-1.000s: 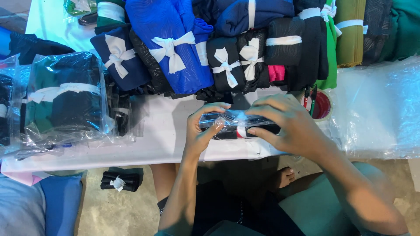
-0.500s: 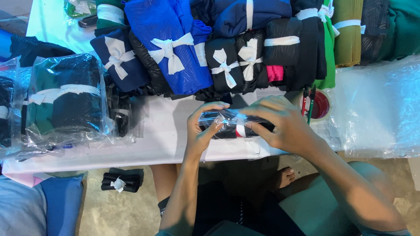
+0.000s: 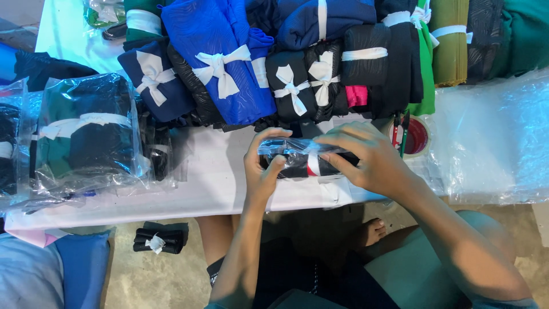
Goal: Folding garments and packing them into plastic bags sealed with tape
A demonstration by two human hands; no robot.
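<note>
The left hand (image 3: pixel 262 171) and right hand (image 3: pixel 369 160) both grip 1 soft black roll (image 3: pixel 297 163) with a white band, wrapped in shiny, crinkly plastic, over the white desk (image 3: pixel 200 183).

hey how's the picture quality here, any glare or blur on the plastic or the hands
Head view: even, soft daylight, no hard shadows. Glare streaks the clear plastic bags at left and the plastic sheet at right. The wrapped dark bundle between left hand and right hand glints too. Hands look sharp; edges bend slightly from the wide lens.
</note>
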